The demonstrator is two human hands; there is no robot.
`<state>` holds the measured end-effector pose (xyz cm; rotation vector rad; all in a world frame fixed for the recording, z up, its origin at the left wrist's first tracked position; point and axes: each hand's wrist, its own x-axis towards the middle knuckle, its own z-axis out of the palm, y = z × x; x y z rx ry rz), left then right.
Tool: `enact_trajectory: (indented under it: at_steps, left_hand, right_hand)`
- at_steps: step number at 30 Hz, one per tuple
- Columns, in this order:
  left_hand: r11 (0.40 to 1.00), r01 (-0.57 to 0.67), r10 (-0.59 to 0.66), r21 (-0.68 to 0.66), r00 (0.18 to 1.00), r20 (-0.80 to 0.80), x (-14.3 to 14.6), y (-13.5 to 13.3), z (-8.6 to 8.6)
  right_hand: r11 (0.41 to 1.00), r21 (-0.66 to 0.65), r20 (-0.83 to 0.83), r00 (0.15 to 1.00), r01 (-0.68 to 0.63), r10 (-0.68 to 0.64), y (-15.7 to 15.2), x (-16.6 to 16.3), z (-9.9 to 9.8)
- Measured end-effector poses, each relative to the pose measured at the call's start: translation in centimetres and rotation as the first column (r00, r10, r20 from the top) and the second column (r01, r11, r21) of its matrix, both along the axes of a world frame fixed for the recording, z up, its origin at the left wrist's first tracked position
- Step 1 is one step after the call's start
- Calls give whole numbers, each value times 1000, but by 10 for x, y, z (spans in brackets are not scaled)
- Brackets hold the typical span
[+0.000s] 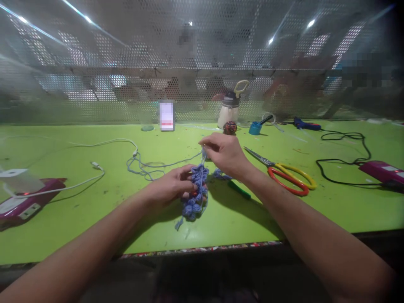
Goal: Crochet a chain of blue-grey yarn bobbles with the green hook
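Note:
My left hand (pixel 172 184) is closed round a blue crocheted piece (pixel 196 195) that hangs just above the green table (pixel 94 210), near its front edge. My right hand (pixel 224 152) is above and to the right of it, fingers pinched on the blue yarn strand (pixel 164 165) that rises from the piece. The strand trails left across the table in loose loops. A green stick-like tool (pixel 239 190) lies on the table under my right wrist.
Red-and-yellow scissors (pixel 285 172) lie to the right. Pink boxes sit at the far left (pixel 22 202) and far right (pixel 383 171), with a white cable (pixel 94 145) and a black cable (pixel 344 160). A bottle (pixel 229 110), phone (pixel 166 115), yarn ball (pixel 230 126) and blue scoop (pixel 256 126) stand before the perforated screen.

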<state>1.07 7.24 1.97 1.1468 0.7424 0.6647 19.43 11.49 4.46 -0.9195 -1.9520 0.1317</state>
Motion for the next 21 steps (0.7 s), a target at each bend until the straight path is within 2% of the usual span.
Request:
enact_trajectory:
  at_steps: [3, 6, 11, 17, 21]
  left_hand:
    - [999, -17, 19, -46, 999, 36, -1, 1, -1]
    - [997, -34, 39, -64, 997, 66, -1, 4, 0]
    - [998, -64, 64, 0, 996, 56, 2, 5, 1]
    - [995, -71, 78, -68, 991, 105, 5, 5, -2]
    - [995, -83, 89, -59, 990, 111, 4, 6, -2]
  right_hand:
    - [999, 25, 50, 998, -28, 27, 0, -1, -1]
    - [998, -55, -10, 1000, -26, 25, 1, -2, -3]
    - [986, -168, -130, 991, -17, -5, 3, -4, -6]
    - [982, -187, -152, 988, -7, -22, 4, -6, -6]
    - [982, -190, -152, 988, -4, -25, 4, -6, -5]
